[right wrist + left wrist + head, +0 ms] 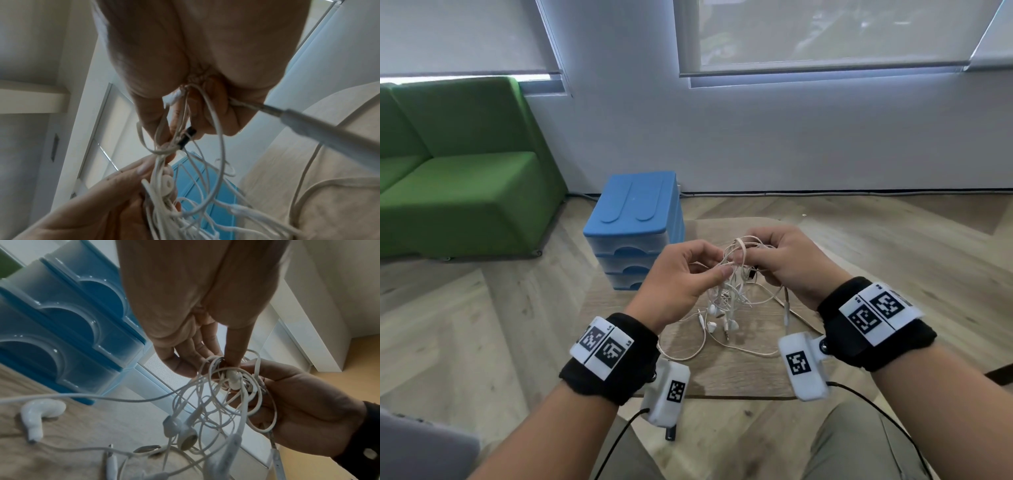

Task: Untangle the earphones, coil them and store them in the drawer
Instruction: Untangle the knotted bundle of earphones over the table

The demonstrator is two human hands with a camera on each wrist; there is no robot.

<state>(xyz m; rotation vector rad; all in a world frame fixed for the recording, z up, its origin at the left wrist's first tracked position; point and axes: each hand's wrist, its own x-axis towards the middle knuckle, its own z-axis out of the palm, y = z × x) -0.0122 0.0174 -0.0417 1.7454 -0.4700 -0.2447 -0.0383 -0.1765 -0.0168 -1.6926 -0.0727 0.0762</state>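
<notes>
**Earphones held up in a knot, both hands working the top of it**

Earphones [732,291], several white sets snarled into one bundle, hang between the two hands above the small wooden table [739,377]. The top of the tangle is lifted clear, probably so that gravity pulls the loose ends down and shows which strand crosses which. The lower loops, some buds and plugs rest on the tabletop in front of the blue drawer unit [633,219], which stands just beyond the table's far left corner.

The left hand [681,277] pinches a few strands between thumb and forefinger on the drawer-unit side of the knot. The left wrist view shows the other fingers only loosely bent, so the grip is narrow and light, suited to teasing one cord out. The right hand [784,263], on the side away from the drawer unit, has its fingers curled round a bunch of cords. In the right wrist view a small black piece [186,136] sits among the strands at its fingertips. This hand seems to anchor the mass while the other picks.

One bud [39,415] lies on the table apart from the bundle, nearer the drawer unit. All three drawers appear closed, so untangling looks barely begun, with coiling and storing not yet started. Pulling hard would likely tighten the knot.
</notes>
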